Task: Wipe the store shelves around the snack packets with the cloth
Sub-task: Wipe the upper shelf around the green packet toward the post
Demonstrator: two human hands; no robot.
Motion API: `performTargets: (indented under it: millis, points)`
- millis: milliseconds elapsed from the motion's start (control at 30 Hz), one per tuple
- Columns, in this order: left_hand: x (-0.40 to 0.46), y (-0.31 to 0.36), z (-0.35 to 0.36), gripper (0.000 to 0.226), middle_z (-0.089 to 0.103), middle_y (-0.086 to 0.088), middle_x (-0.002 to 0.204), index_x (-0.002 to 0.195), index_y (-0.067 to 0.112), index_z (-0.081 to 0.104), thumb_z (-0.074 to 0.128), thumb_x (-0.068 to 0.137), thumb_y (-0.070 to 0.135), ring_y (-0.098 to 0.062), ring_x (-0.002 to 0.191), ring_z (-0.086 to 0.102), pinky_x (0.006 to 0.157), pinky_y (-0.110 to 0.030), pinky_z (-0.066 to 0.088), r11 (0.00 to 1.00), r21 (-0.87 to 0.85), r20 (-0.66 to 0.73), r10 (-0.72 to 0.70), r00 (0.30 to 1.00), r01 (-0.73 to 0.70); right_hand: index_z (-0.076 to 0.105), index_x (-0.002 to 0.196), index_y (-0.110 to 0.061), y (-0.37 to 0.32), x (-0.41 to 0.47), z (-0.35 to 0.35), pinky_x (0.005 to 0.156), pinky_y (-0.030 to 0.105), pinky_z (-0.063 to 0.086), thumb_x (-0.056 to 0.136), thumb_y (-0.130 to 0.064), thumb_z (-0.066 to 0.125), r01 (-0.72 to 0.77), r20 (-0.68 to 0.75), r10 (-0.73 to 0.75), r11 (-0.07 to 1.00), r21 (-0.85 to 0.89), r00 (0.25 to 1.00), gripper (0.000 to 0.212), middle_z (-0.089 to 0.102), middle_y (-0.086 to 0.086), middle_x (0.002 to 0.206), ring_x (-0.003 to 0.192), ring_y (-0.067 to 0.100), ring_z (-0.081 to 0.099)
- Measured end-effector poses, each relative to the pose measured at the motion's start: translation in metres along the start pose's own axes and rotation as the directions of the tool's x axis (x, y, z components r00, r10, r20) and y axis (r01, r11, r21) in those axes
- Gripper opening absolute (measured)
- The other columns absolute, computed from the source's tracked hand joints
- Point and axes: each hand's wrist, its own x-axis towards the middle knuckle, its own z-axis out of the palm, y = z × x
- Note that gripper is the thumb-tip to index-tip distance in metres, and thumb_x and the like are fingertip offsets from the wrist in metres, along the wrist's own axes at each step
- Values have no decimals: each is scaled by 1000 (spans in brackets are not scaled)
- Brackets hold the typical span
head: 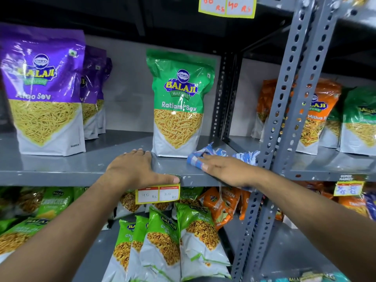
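Note:
A grey metal shelf (61, 165) runs across the middle of the head view. On it stands a green Ratlami Sev packet (179, 102) and, to the left, purple Aloo Sev packets (44, 88). My right hand (225, 169) presses a blue-and-white cloth (223, 154) flat on the shelf, just right of the green packet's base. My left hand (134, 169) rests palm down on the shelf's front edge, fingers apart, left of the green packet, its thumb over the lip above a price tag (157, 194).
A perforated grey upright (284, 123) stands right of the cloth. Beyond it, orange and green packets (323, 110) fill the neighbouring shelf. Green and orange packets (175, 241) crowd the shelf below. A yellow price label (226, 6) hangs overhead.

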Motion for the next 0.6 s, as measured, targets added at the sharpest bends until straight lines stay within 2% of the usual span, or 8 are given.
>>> performTargets:
  millis: [133, 200, 267, 333, 367, 433, 467, 600]
  points:
    - [-2, 1, -1, 139, 44, -8, 147, 136, 14, 44, 21, 36, 108, -25, 134, 41, 105, -44, 38, 1000, 4, -4, 7, 1000, -7, 52, 132, -37, 4, -6, 4, 114, 34, 32, 96, -40, 48, 58, -90, -53, 997, 55, 995, 36, 47, -11, 145, 135, 11, 41]
    - [-4, 1, -2, 140, 42, -8, 149, 137, 13, 43, 21, 37, 108, -25, 136, 39, 106, -44, 37, 1000, 4, -1, 7, 1000, -7, 62, 121, -33, 2, -3, 2, 100, 36, 46, 95, -41, 49, 13, -186, 8, 994, 109, 983, 30, 65, -1, 128, 116, 19, 58]
    - [-4, 1, -2, 140, 41, -9, 150, 138, 13, 43, 21, 38, 108, -26, 136, 38, 107, -44, 36, 1000, 2, 3, 9, 1000, -9, 67, 111, -24, 1, 1, -4, 88, 38, 48, 95, -44, 48, 0, -255, 49, 982, 187, 966, 32, 69, 12, 114, 105, 30, 63]
    - [-3, 0, -3, 140, 41, -9, 150, 138, 13, 43, 22, 38, 108, -26, 136, 39, 108, -44, 36, 1000, 6, 4, 11, 1000, -11, 65, 116, -25, 4, 4, -10, 104, 45, 39, 94, -47, 46, 2, -232, 54, 972, 236, 971, 36, 59, 9, 133, 126, 28, 51]
    - [-3, 0, -3, 139, 42, -9, 149, 138, 13, 43, 22, 38, 108, -26, 135, 39, 107, -44, 36, 1000, 7, 4, 12, 1000, -12, 61, 124, -33, 5, 4, -10, 114, 47, 27, 94, -50, 45, -6, -172, 45, 976, 219, 984, 38, 46, 1, 146, 139, 21, 35]
    - [-3, -1, -2, 140, 42, -8, 148, 139, 13, 42, 21, 38, 108, -25, 135, 39, 108, -44, 35, 1000, 16, 5, 16, 1000, -16, 45, 134, -45, 5, 4, -6, 118, 50, -1, 93, -57, 38, -28, -46, 32, 996, 90, 998, 43, 24, -11, 157, 147, 11, 6]
    - [-2, -1, -1, 140, 42, -8, 148, 139, 12, 42, 21, 38, 108, -25, 135, 39, 109, -44, 34, 1000, 20, 5, 16, 1000, -17, 39, 137, -47, 4, 5, -4, 117, 50, -7, 93, -59, 34, -29, -18, 29, 999, 21, 999, 46, 19, -13, 158, 147, 8, 1]
    - [-2, 0, -1, 137, 43, -9, 147, 138, 12, 42, 22, 41, 107, -26, 134, 41, 108, -44, 35, 1000, 26, 8, 14, 1000, -15, 30, 143, -42, -8, 1, 1, 118, 31, 9, 96, -55, 30, 7, -31, -9, 997, -71, 999, 49, 21, -13, 158, 146, 6, 12]
